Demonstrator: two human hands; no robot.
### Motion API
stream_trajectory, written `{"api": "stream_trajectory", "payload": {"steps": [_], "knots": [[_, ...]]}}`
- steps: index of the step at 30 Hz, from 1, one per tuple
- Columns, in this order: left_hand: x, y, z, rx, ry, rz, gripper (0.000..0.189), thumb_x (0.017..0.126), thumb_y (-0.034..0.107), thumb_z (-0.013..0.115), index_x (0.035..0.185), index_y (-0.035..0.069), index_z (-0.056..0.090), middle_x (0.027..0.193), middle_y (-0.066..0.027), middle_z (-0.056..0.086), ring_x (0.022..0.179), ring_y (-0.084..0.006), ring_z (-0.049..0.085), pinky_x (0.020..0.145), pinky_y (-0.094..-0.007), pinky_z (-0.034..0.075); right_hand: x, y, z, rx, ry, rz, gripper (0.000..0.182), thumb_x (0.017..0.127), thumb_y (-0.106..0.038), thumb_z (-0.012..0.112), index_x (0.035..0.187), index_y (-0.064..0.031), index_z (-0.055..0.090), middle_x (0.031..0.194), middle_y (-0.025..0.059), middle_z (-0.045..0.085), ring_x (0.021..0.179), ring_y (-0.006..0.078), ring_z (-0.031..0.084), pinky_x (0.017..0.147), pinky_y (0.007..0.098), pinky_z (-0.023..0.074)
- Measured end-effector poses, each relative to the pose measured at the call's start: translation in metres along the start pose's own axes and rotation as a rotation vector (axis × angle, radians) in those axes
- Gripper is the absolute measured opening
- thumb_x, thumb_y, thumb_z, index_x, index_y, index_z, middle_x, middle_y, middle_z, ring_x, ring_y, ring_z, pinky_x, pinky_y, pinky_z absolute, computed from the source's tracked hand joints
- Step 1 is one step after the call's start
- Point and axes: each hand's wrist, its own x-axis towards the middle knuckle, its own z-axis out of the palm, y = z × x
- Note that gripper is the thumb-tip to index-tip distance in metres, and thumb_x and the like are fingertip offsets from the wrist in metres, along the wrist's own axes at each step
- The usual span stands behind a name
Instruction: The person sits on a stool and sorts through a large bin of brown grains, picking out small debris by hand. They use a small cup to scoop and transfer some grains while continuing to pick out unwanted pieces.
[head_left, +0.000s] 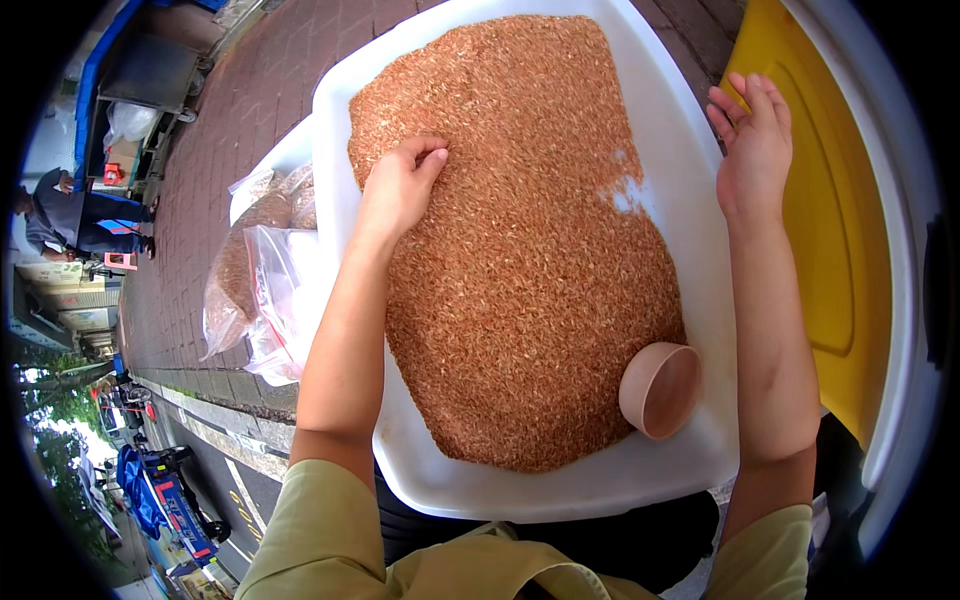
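A white plastic tub (697, 247) lies before me with a broad layer of small reddish-brown grains or dried flakes (517, 285) spread in it. My left hand (409, 176) is over the upper left of this layer, thumb and fingertips pinched together at its surface; whether something small is between them cannot be told. Beyond the tub's right rim my right hand (756, 139) is raised, palm up with loosely curled fingers apart, holding nothing. A round pinkish-beige cup (656, 390) rests tilted on its side at the lower right edge of the grains, its mouth facing right.
Clear plastic bags (251, 255), some filled with brown material, lie in a white container left of the tub. A yellow surface (832, 225) with a pale rim is at the right. On the brick pavement (225, 135) farther left are a cart, a person (75, 214) and a pink stool (120, 260).
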Motion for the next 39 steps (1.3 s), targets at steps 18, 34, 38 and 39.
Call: {"api": "stream_trajectory", "payload": {"steps": [18,34,38,39], "knots": [[0.0,-0.015,0.003,-0.265,0.035,0.014,0.029,0.093,0.023,0.056,0.111,0.001,0.064,0.099,-0.0131,0.068,0.092,-0.0193,0.062,0.085,-0.0304,0.047,-0.001,0.001,0.0,-0.047,-0.046,-0.01,0.046,0.093,-0.022,0.056,0.128,0.0035,0.04,0.112,0.0095,0.057,0.094,0.017,0.058,0.084,0.0293,0.0468],[-0.012,-0.016,-0.023,-0.364,-0.047,0.029,0.013,0.09,0.011,0.061,0.099,0.004,0.069,0.086,0.0004,0.066,0.081,-0.0075,0.057,0.075,-0.0227,0.046,-0.005,-0.001,0.002,-0.068,-0.086,-0.011,0.038,0.093,-0.023,0.056,0.121,0.0011,0.049,0.109,0.0065,0.058,0.093,0.0154,0.059,0.084,0.0286,0.0461],[-0.009,-0.017,-0.022,-0.314,0.041,0.004,0.012,0.09,0.009,0.061,0.097,0.003,0.068,0.084,-0.0007,0.064,0.076,-0.0064,0.055,0.07,-0.0206,0.045,-0.004,0.0,0.002,-0.069,-0.096,-0.025,0.035,0.092,-0.023,0.057,0.119,-0.0001,0.052,0.108,0.0057,0.059,0.093,0.0144,0.058,0.083,0.0274,0.0463],[-0.008,-0.016,-0.02,-0.311,0.038,0.017,0.012,0.089,0.009,0.062,0.097,0.002,0.068,0.086,-0.0014,0.064,0.077,-0.0066,0.055,0.069,-0.0207,0.046,-0.005,0.001,0.002,-0.064,-0.099,-0.028,0.034,0.092,-0.023,0.057,0.118,-0.0005,0.053,0.107,0.0054,0.059,0.093,0.014,0.058,0.083,0.027,0.0463]]}}
